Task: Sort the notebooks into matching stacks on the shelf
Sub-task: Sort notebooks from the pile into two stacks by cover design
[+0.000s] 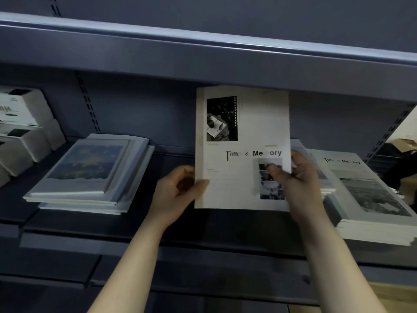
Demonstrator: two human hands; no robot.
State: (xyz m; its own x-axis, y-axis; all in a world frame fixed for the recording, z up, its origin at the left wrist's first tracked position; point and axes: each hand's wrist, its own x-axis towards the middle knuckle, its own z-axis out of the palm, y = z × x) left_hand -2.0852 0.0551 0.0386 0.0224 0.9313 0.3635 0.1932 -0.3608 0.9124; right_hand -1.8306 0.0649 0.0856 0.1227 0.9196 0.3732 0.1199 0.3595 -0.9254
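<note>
Blue shelf point(171, 224) seen loaded with two stacks, blue stack point(90, 175) at left, white stack point(370, 195) at right, white notebook point(242, 147) held upright between them, gripped by left hand point(174, 195) and right hand point(297, 179)

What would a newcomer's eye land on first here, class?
First, the white "Time & Memory" notebook, held upright at centre by the left hand and right hand. Next, the stack of blue painted-cover notebooks at left on the dark grey metal shelf, and the matching white-cover stack at right.
</note>
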